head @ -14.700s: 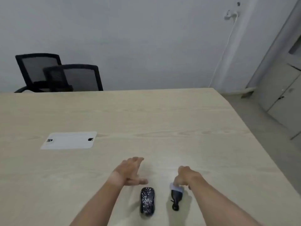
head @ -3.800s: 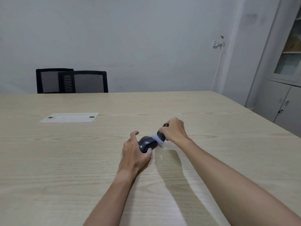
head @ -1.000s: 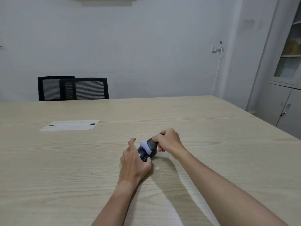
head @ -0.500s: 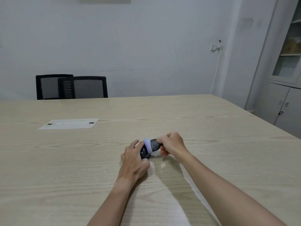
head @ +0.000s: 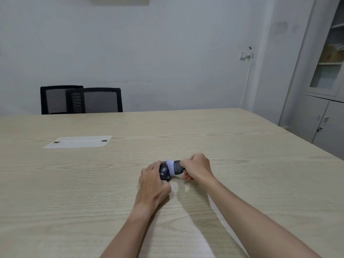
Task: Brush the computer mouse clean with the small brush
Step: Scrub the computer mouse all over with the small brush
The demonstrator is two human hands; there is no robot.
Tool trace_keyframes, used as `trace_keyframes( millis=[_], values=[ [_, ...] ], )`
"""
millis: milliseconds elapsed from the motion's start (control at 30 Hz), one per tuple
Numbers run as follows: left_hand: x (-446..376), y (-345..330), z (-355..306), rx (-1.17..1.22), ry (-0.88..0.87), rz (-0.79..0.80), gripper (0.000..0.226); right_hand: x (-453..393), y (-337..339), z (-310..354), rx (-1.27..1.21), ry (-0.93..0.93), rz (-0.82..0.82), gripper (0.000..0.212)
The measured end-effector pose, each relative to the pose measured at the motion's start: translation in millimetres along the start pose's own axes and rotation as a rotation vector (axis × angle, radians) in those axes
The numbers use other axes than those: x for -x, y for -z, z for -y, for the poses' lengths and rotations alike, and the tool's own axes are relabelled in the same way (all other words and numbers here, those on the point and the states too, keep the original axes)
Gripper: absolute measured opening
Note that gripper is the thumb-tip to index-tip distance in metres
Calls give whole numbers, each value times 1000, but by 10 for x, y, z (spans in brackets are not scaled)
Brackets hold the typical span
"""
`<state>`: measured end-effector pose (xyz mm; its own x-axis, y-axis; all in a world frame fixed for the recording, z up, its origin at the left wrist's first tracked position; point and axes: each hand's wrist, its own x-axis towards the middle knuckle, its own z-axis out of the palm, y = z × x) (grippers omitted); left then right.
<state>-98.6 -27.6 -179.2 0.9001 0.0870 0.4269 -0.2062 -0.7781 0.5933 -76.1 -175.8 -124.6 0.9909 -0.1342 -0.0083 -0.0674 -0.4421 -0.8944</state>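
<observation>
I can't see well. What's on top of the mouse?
The brush's pale bristles sit on the mouse. The left hand covers its near side, hiding what's under there.

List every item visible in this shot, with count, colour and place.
table: 1, light wood, fills the foreground
cover plate: 1, white, flat on the table, far left
computer mouse: 1, dark, on the table, centre
small brush: 1, dark handle, pale bristles on the mouse
chairs: 2, black mesh, behind the table
plug and cable: 1, white, back wall
cabinet: 1, grey, right
left hand: 1, grips the mouse
right hand: 1, grips the brush
</observation>
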Motion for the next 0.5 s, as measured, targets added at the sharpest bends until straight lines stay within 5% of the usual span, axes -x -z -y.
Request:
trace_keyframes(
  millis=[133,300,500],
  values=[
    [-1,-1,-7,-33,-1,-6,60,-12,45,24,22,28,-60,10],
    [-12,23,0,3,-66,40,49,44,29,68,-227,-143,115,11],
    [1,-3,8,-4,-31,-12,47,58,37,68,35,-22,-12,8]
  ],
)
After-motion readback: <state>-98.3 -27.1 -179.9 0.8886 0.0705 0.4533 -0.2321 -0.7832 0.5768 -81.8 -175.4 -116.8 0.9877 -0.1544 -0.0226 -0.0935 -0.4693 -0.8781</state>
